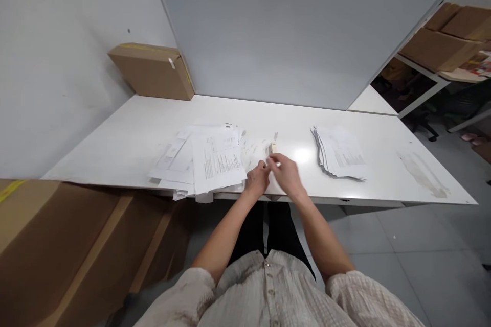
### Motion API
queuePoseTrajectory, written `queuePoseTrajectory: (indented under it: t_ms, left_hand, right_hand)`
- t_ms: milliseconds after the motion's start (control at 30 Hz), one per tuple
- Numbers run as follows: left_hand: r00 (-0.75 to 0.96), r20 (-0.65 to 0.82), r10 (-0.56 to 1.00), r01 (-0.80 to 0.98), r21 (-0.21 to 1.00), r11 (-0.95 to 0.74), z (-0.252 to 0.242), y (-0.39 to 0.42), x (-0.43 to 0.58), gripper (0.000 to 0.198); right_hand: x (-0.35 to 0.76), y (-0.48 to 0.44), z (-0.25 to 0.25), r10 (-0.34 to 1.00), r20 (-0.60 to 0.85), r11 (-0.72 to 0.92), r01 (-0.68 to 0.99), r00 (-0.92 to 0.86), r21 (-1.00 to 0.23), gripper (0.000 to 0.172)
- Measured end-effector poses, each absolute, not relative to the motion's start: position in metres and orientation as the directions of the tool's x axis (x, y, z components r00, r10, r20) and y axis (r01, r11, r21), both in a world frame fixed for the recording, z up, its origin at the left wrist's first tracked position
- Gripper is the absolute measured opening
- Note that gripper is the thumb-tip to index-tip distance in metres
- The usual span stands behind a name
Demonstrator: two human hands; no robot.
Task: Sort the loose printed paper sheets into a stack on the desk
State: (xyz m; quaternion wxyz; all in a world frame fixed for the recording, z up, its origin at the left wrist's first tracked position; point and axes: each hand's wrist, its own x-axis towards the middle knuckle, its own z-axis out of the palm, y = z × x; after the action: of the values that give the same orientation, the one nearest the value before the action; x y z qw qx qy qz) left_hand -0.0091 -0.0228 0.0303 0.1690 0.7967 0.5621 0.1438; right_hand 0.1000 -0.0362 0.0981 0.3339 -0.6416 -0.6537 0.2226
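Both hands meet over the front part of the white table (268, 112). My left hand (258, 179) is closed, its fingertips pinched close to the right hand's; anything between them is too small to make out. My right hand (286, 174) is also closed in a pinch, thumb and fingers towards the left fingertips. Just beyond the right fingers stands a small beige block-like thing (273, 148), partly hidden by them. To the left of my hands lies a loose, spread pile of printed papers (218, 161). A second, neater stack of papers (339, 152) lies to the right.
A large whiteboard (276, 30) rises at the table's back edge. A flat cardboard box (157, 71) leans at the back left corner. Larger cardboard boxes (76, 245) stand below on the left. More boxes (441, 46) sit on another table at right.
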Motion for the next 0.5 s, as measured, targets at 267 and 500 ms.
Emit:
queuePoseTrajectory:
  t_ms: [267, 500]
  left_hand:
    - [0.332, 0.108, 0.937, 0.903, 0.249, -0.349, 0.024, -0.023, -0.010, 0.065]
    - [0.320, 0.115, 0.941, 0.907, 0.252, -0.339, 0.022, -0.022, -0.010, 0.062]
  right_hand:
    - [0.284, -0.039, 0.067, 0.840, 0.271, -0.398, 0.873, 0.470, -0.281, 0.054]
    - [0.283, -0.032, 0.048, 0.934, 0.132, -0.335, 0.942, 0.333, -0.006, 0.036]
